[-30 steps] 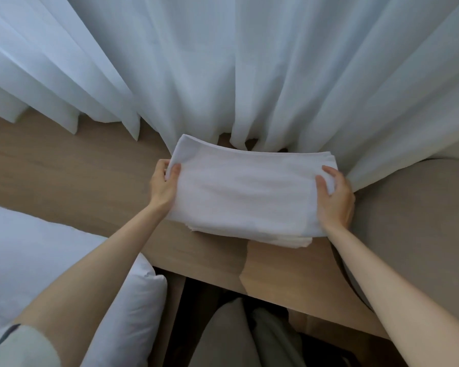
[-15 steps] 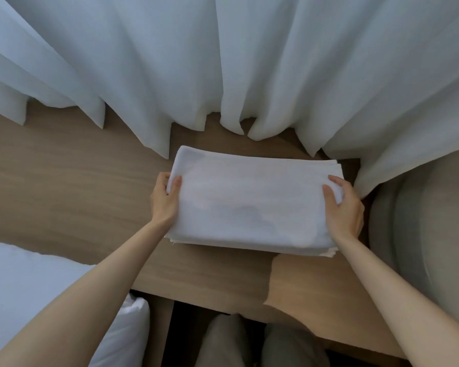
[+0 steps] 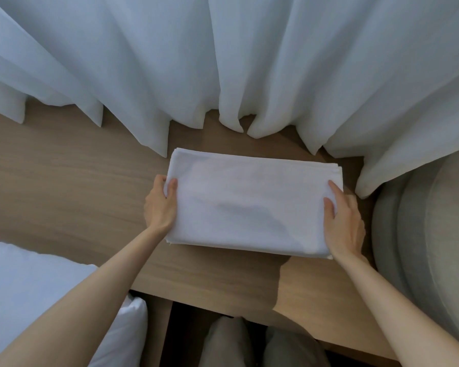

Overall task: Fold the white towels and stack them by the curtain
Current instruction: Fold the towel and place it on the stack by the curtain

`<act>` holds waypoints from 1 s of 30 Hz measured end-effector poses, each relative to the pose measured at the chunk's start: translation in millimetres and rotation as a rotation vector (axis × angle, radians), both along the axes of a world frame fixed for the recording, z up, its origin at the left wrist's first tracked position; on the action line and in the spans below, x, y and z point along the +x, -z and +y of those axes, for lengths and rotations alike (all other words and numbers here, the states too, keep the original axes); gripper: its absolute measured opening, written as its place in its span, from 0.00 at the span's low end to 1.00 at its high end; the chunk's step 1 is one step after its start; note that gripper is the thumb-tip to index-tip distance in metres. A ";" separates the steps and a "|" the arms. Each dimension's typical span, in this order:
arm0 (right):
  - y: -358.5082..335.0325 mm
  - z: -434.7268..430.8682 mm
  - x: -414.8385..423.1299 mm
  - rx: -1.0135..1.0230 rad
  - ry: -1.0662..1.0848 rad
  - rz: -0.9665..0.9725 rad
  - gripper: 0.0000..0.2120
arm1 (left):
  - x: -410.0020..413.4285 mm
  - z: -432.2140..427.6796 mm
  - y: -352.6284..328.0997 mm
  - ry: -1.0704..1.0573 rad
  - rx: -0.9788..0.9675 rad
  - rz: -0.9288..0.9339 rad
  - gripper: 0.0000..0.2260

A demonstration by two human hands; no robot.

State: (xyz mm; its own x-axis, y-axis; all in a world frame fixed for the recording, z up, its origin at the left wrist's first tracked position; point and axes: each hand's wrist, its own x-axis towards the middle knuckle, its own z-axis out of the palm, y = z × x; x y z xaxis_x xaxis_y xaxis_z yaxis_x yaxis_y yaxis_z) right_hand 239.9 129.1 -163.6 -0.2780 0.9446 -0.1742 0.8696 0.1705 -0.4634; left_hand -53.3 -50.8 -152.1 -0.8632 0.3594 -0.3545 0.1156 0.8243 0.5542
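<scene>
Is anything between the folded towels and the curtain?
Nothing visible. Only a bare strip of wooden top separates the folded towels from the curtain hem. The left hand and right hand grip the short ends, off that path.

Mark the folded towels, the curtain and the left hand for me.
folded towels [image 3: 249, 207], head view, middle of the top layer.
curtain [image 3: 249, 62], head view, a central pleat.
left hand [image 3: 159, 207], head view, back of the hand.

The towels [image 3: 249, 207] are lying on the table [image 3: 64, 186] before the curtain [image 3: 223, 62], the left hand [image 3: 159, 207] and right hand [image 3: 343, 226] gripping their ends.
</scene>
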 end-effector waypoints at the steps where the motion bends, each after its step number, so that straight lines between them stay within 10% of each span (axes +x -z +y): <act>1: 1.0 -0.6 -0.7 -0.026 -0.025 -0.049 0.22 | 0.5 0.7 0.9 0.007 -0.037 0.003 0.11; 7: -7.5 -12.0 -18.7 0.085 -0.075 -0.320 0.29 | 17.6 15.9 -6.6 0.086 -0.125 0.319 0.17; 15: 5.6 -55.6 -104.2 -0.026 -0.410 -0.272 0.27 | 109.1 69.3 13.7 0.808 -0.175 0.372 0.25; 30: 44.6 -1.1 -43.0 0.217 -0.439 -0.375 0.30 | 19.4 19.6 45.0 0.609 -0.191 0.467 0.31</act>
State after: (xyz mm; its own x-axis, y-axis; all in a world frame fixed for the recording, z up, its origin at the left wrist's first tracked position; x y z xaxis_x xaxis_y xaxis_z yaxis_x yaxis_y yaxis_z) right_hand 196.9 128.0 -208.2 -0.6057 0.7811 -0.1520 0.7941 0.6053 -0.0540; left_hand -34.0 -31.3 -197.1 -0.6091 0.7859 -0.1071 0.7629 0.6174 0.1918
